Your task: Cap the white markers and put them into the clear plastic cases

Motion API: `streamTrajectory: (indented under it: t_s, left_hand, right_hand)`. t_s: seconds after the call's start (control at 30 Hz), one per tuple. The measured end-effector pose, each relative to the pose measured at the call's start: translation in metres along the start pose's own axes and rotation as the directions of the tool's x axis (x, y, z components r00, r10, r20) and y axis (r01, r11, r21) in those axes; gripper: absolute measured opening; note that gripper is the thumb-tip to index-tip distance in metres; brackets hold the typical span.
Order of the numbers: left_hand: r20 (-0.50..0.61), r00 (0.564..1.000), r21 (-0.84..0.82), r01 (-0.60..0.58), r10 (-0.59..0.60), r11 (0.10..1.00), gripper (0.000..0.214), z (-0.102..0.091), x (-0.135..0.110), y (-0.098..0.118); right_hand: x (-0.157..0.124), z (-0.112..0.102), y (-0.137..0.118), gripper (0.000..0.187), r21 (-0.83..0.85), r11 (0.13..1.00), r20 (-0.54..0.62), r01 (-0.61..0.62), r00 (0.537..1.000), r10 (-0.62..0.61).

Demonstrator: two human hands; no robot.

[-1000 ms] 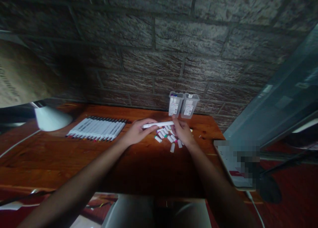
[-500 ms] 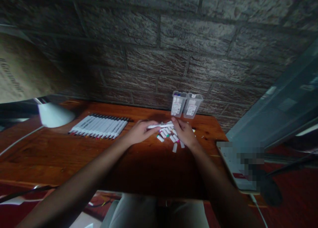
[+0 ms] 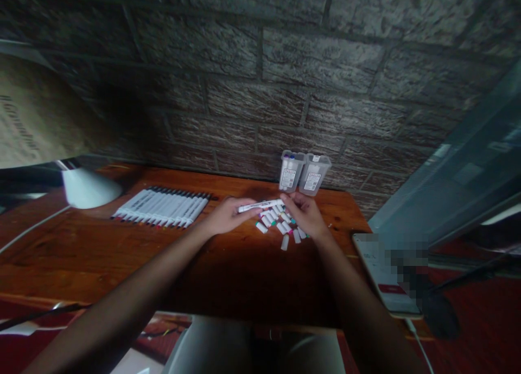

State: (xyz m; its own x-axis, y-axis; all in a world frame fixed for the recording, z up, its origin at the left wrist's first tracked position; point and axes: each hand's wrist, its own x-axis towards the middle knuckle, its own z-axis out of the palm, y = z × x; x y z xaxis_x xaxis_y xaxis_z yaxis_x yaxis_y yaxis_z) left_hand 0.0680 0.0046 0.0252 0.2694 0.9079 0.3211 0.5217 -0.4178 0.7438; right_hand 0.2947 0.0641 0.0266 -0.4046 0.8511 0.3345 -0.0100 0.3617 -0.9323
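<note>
My left hand (image 3: 228,215) is closed round a white marker (image 3: 259,205) that lies level above the wooden desk (image 3: 122,249). My right hand (image 3: 306,215) pinches the marker's right end with curled fingers. Under both hands lies a small heap of loose white marker caps (image 3: 280,228) with coloured ends. A neat row of several white markers (image 3: 160,208) lies side by side on the desk to the left.
Two clear plastic marker boxes (image 3: 302,173) stand against the brick wall behind the caps. A white lamp base (image 3: 89,188) with a cable sits at the left. A book or tablet (image 3: 385,276) lies at the desk's right edge.
The marker has tilted slightly, and my right hand has shifted a little right at its end. Both hands stay over the heap of caps.
</note>
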Motion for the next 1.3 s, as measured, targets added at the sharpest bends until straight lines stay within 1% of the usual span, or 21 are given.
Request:
streamTrajectory:
  t_s: [0.1, 0.17, 0.3, 0.37, 0.43, 0.5, 0.57, 0.6, 0.63, 0.7, 0.77, 0.87, 1.03, 1.2, 1.3]
  left_hand:
    - [0.016, 1.0, -0.017, 0.016, -0.016, 1.0, 0.032, -0.001, 0.0, 0.0]
    - [0.022, 1.0, -0.018, 0.017, -0.017, 1.0, 0.033, -0.001, 0.0, 0.001]
    - [-0.024, 0.999, -0.008, 0.029, -0.03, 1.0, 0.037, -0.001, 0.0, 0.001]
    - [-0.019, 0.999, -0.029, 0.031, -0.032, 0.999, 0.035, -0.002, 0.0, 0.0]
    - [0.023, 1.0, -0.069, 0.021, -0.019, 0.997, 0.032, 0.0, 0.0, 0.001]
    - [0.071, 0.997, -0.107, 0.004, 0.004, 0.994, 0.031, 0.004, 0.0, 0.005]
    - [0.102, 0.995, -0.118, -0.008, 0.021, 0.993, 0.03, 0.01, -0.001, 0.011]
    - [0.12, 0.992, -0.113, -0.018, 0.032, 0.993, 0.03, 0.014, -0.001, 0.014]
    - [0.137, 0.99, -0.104, -0.032, 0.046, 0.994, 0.03, 0.018, -0.002, 0.017]
    - [0.166, 0.983, -0.083, -0.07, 0.083, 0.994, 0.03, 0.025, -0.004, 0.021]
    - [0.179, 0.977, -0.064, -0.109, 0.119, 0.992, 0.031, 0.03, -0.005, 0.022]
    - [0.171, 0.974, -0.046, -0.14, 0.146, 0.989, 0.031, 0.032, -0.008, 0.019]
    - [0.156, 0.971, 0.001, -0.185, 0.183, 0.983, 0.032, 0.032, -0.012, 0.016]
    - [0.108, 0.97, 0.021, -0.223, 0.219, 0.975, 0.029, 0.037, -0.014, 0.013]
    - [0.101, 0.968, 0.021, -0.232, 0.229, 0.972, 0.029, 0.038, -0.013, 0.01]
  right_hand:
    - [0.0, -0.001, -0.001, 0.029, 0.076, 0.997, 0.014, -0.027, 1.0, 0.026]
    - [0.0, -0.002, 0.0, 0.028, 0.096, 0.995, 0.055, -0.028, 0.998, 0.023]
    - [-0.001, -0.005, 0.001, 0.029, 0.088, 0.995, 0.159, -0.037, 0.987, 0.023]
    - [-0.001, -0.007, 0.001, 0.031, 0.058, 0.996, 0.177, -0.061, 0.983, 0.05]
    - [-0.001, -0.007, -0.002, 0.035, 0.032, 0.996, 0.132, -0.089, 0.988, 0.084]
    - [0.0, -0.005, -0.005, 0.043, 0.051, 0.994, 0.022, -0.1, 0.995, 0.099]
    - [0.001, -0.002, -0.006, 0.052, 0.143, 0.984, -0.093, -0.104, 0.989, 0.118]
    - [0.002, 0.0, -0.007, 0.056, 0.212, 0.97, -0.122, -0.116, 0.982, 0.144]
    - [0.003, 0.002, -0.007, 0.06, 0.286, 0.948, -0.126, -0.137, 0.976, 0.179]
    - [0.002, 0.005, -0.006, 0.066, 0.407, 0.894, -0.091, -0.186, 0.966, 0.243]
    - [0.001, 0.008, -0.004, 0.068, 0.458, 0.864, -0.055, -0.21, 0.963, 0.263]
    - [-0.002, 0.012, -0.001, 0.067, 0.446, 0.873, -0.031, -0.198, 0.971, 0.237]
    - [-0.004, 0.016, 0.002, 0.068, 0.399, 0.89, -0.018, -0.219, 0.969, 0.246]
    - [-0.006, 0.017, -0.001, 0.071, 0.31, 0.936, 0.02, -0.165, 0.986, 0.167]
    - [-0.006, 0.017, -0.004, 0.069, 0.314, 0.938, 0.019, -0.149, 0.988, 0.151]
